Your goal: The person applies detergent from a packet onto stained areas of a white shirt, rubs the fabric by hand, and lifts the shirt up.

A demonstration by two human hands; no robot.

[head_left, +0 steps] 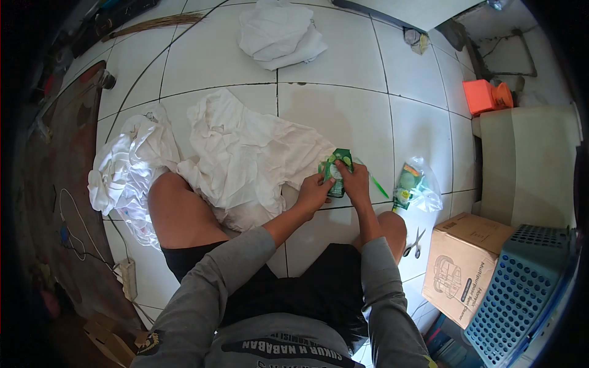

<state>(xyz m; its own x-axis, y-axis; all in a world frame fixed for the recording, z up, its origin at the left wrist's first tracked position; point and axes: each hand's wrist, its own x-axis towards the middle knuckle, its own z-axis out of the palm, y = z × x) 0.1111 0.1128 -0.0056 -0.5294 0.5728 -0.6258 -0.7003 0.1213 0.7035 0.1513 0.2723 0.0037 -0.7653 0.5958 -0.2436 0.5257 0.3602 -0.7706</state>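
Note:
A green packet [337,174] is held between both hands over the tiled floor. My left hand [315,193] has its fingers closed on the packet's left side, and my right hand [354,183] grips its upper right part. Just past my right hand lies a thin green stick-like item [379,186]. A cream-white garment [245,153] is spread on the floor to the left, its right end reaching the packet. Further left is a heap of shiny white cloth [138,165]. A clear plastic bag [424,195] with a green and yellow packet [407,184] lies to the right.
Scissors [415,244] lie open beside the right knee, near a cardboard box [461,267] and a blue basket [521,288]. Folded white cloth [279,35] is at the top. An orange container [485,96] stands upper right. A power strip [126,279] with cables lies left.

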